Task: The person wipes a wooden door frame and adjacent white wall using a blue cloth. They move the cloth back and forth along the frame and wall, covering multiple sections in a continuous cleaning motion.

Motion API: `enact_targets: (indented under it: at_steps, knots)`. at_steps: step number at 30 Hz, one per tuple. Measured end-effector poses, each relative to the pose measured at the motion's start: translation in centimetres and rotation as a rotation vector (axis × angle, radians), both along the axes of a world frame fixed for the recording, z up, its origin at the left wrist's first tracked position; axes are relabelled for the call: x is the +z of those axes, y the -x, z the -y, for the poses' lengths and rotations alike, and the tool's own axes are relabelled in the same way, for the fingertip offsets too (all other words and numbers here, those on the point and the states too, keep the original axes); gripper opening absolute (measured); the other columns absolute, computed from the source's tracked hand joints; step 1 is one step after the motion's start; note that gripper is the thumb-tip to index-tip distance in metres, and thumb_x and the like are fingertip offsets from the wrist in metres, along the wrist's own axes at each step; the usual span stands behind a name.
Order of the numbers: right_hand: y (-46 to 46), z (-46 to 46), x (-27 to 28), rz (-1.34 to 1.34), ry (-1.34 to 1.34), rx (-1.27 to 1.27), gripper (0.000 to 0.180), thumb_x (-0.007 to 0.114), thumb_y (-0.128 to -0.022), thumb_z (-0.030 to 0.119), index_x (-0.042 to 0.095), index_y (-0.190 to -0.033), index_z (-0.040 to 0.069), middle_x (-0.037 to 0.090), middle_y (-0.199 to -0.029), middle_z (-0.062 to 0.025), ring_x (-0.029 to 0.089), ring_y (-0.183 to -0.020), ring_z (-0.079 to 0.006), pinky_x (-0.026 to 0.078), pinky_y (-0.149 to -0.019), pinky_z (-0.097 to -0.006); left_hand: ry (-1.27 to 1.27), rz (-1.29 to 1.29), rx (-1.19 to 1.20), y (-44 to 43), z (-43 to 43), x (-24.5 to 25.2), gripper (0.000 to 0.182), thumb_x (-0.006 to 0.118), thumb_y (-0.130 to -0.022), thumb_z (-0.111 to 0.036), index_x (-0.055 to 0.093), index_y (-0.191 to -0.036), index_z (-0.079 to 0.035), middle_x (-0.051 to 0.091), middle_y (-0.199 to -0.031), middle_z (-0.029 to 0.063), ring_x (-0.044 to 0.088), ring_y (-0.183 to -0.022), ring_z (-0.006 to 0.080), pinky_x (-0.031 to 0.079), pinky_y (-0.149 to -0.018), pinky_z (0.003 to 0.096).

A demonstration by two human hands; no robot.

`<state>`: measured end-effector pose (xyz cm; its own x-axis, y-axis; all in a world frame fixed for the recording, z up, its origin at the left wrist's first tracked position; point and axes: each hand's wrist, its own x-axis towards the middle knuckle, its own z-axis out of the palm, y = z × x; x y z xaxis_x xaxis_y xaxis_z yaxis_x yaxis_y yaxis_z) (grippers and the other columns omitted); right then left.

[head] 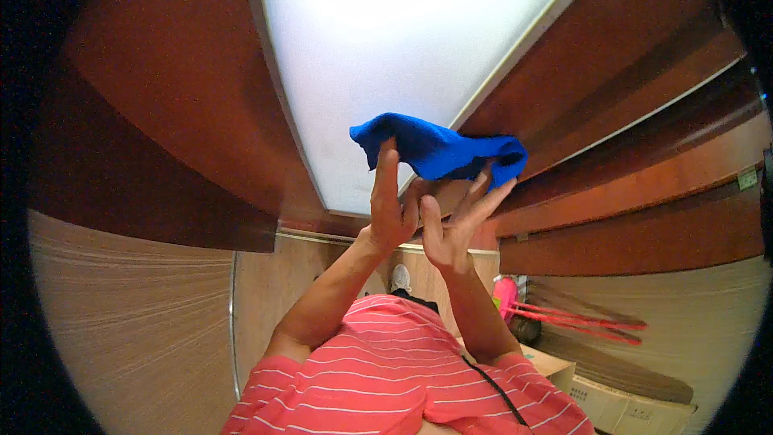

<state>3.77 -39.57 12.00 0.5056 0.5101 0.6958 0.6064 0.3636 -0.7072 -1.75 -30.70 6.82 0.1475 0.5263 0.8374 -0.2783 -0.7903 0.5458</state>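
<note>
In front of me is a reddish-brown wooden door (199, 90) with a bright, whitish glass panel (374, 66) edged by pale trim. A crumpled blue cloth (438, 145) spans both my hands, before the panel's lower part and its right trim. My left hand (392, 205) has its extended fingers against the cloth's left part, with some fingertips hidden behind it. The cloth's right end is folded over at the fingers of my right hand (459, 217), which are spread. Whether the cloth touches the door, I cannot tell.
Right of the door stands a brown wooden frame (628, 211) with a small metal plate (747, 179). Lower right, a bright pink item (507, 293) with long red straps or handles lies near cardboard boxes (628, 405). One pale shoe (401, 278) shows on the wood-look floor (290, 278).
</note>
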Motion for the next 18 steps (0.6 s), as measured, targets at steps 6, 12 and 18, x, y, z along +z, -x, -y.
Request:
enact_targets:
  at_steps: [6,12,18]
  knots:
    - [-1.5,-0.9,2.8,0.245,-0.048,-0.032,0.101,0.054,-0.101,0.021,-0.034,-0.15,0.01,-0.004,-0.161,-0.033,0.009,-0.149,-0.0434,0.014,-0.118,-0.0556,-0.101,-0.139,0.092,-0.7,-1.7,2.7,0.038,0.061,-0.086,0.005,0.061,-0.123,-0.005,0.027,-0.156,0.0334,0.029,-0.143,0.0522,0.027,-0.116,0.0545]
    - [-2.4,-0.4,3.9,0.476,0.211,-0.174,0.085,0.057,-0.098,0.025,0.002,-0.156,-0.003,0.002,-0.159,-0.0367,0.014,-0.144,-0.0494,0.013,-0.117,-0.0566,-0.045,-0.143,0.246,-1.0,-1.0,3.0,0.057,0.064,-0.087,-0.002,0.051,-0.143,-0.007,0.022,-0.158,0.0323,0.028,-0.144,0.0524,0.029,-0.115,0.0558]
    - [-2.4,-1.5,1.3,0.48,0.727,-0.063,0.081,0.065,-0.089,0.024,0.024,-0.149,-0.013,0.014,-0.152,-0.0464,0.016,-0.141,-0.0623,0.016,-0.112,-0.0648,-0.041,-0.246,0.359,-0.4,-2.0,0.5,0.055,0.065,-0.09,-0.014,0.051,-0.142,-0.007,0.025,-0.156,0.0337,0.027,-0.144,0.0544,0.027,-0.114,0.0628]
